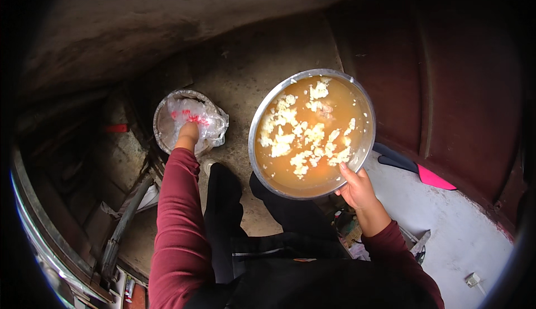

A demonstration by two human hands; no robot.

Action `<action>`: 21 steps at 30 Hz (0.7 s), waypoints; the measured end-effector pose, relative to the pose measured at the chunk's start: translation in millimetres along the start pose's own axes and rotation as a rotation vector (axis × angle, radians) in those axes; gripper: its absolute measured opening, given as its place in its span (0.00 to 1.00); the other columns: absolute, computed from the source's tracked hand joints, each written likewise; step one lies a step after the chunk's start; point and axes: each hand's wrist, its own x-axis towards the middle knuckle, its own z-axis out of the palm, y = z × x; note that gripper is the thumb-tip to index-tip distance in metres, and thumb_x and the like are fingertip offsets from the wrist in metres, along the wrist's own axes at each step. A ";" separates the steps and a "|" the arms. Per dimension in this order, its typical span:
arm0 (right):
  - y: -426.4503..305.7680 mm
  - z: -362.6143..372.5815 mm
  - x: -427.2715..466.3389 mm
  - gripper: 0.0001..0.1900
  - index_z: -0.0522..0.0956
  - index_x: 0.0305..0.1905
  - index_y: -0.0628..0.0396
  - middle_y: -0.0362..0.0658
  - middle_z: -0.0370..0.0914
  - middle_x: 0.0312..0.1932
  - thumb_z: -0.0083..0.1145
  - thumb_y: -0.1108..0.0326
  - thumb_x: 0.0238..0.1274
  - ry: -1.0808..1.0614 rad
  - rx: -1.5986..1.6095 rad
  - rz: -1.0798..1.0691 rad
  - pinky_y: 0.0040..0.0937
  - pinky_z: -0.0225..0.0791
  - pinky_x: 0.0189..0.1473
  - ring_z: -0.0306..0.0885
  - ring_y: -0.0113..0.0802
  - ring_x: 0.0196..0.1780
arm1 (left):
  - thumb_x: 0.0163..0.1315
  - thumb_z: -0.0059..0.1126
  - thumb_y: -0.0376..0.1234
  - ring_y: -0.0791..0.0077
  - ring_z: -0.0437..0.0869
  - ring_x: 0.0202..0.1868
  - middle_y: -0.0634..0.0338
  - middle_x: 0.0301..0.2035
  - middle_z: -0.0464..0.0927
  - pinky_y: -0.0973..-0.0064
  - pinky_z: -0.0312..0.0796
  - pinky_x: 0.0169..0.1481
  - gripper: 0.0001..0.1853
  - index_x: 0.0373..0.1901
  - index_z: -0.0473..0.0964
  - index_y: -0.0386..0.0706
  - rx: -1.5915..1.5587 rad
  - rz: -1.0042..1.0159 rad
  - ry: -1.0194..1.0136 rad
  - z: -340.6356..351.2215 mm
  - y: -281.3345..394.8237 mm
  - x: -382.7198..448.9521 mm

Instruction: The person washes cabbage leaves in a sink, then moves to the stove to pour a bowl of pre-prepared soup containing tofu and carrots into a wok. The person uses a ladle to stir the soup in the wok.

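My right hand [356,186] grips the lower right rim of a round stainless steel basin [255,175], thumb over the inside edge. The basin holds cloudy brownish liquid [289,183], with white curd-like clumps [316,135] floating in it. A pinkish lump [324,110] shows below the surface. My left hand [189,135] reaches down into a worn round bucket [159,127] on the floor. Its fingers are hidden beyond the wrist, against a clear plastic bag [201,110] with red print that fills the bucket and hangs over its right side.
Dark red panels [460,78] rise on the right, with a pink and black item [435,178] at their foot. A stained wall [167,11] stands ahead. At left are a metal post [125,217] and a red object [117,128]. Concrete floor [234,95] lies between bucket and basin.
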 end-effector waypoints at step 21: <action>-214.7 40.8 -108.3 0.19 0.69 0.56 0.58 0.40 0.78 0.37 0.52 0.58 0.69 -0.694 -0.448 0.007 0.15 0.67 0.20 0.74 0.20 0.25 | 0.50 0.65 0.59 0.63 0.66 0.65 0.54 0.64 0.62 0.60 0.66 0.62 0.55 0.71 0.44 0.45 -2.092 0.686 0.523 -181.6 279.1 -490.8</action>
